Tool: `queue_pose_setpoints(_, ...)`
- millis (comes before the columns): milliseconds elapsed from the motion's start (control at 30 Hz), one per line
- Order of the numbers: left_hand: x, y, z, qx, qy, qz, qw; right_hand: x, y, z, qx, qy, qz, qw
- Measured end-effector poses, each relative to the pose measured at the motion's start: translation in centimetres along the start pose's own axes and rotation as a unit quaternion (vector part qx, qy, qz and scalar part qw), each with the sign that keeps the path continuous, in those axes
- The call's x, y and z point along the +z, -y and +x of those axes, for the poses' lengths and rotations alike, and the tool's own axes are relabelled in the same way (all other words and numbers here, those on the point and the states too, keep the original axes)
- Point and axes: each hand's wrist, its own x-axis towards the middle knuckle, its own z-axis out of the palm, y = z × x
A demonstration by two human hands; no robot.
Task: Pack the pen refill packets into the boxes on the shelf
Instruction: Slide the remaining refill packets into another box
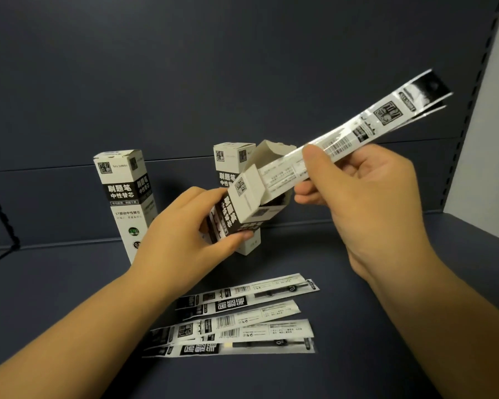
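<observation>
My left hand (182,234) grips a white and black refill box (242,205), tilted, with its top flaps open toward the right. My right hand (366,197) pinches a bundle of long clear refill packets (357,133) between thumb and fingers. The packets' lower end sits inside the box mouth; the upper end sticks up to the right. Several more refill packets (242,315) lie flat on the dark shelf (357,341) in front of me.
Two other white boxes stand upright on the shelf: one at the left (124,194), one behind the held box (231,159). A dark back panel (213,67) closes the shelf; a perforated upright (470,110) and pale wall stand at the right.
</observation>
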Motion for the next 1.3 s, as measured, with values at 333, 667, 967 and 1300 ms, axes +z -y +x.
queue_pose_setpoints(333,0.1,-0.9,-0.1,0.025,0.004,0.038,0.999,0.4,-0.6,-0.5,0.016,0.113,-0.177,0.978)
queue_pose_setpoints(667,0.1,-1.0,-0.2,0.008,0.001,0.016,1.000,0.0,-0.2,0.0,-0.014,0.074,-0.092,0.993)
queue_pose_setpoints(967,-0.1,-1.0,-0.2,0.011,0.004,0.003,1.000,-0.3,-0.4,0.2,-0.020,0.096,-0.129,0.987)
queue_pose_setpoints(1300,-0.2,-1.2,-0.3,0.032,0.021,0.025,0.999,-0.6,-0.2,0.2,-0.044,0.165,-0.271,0.947)
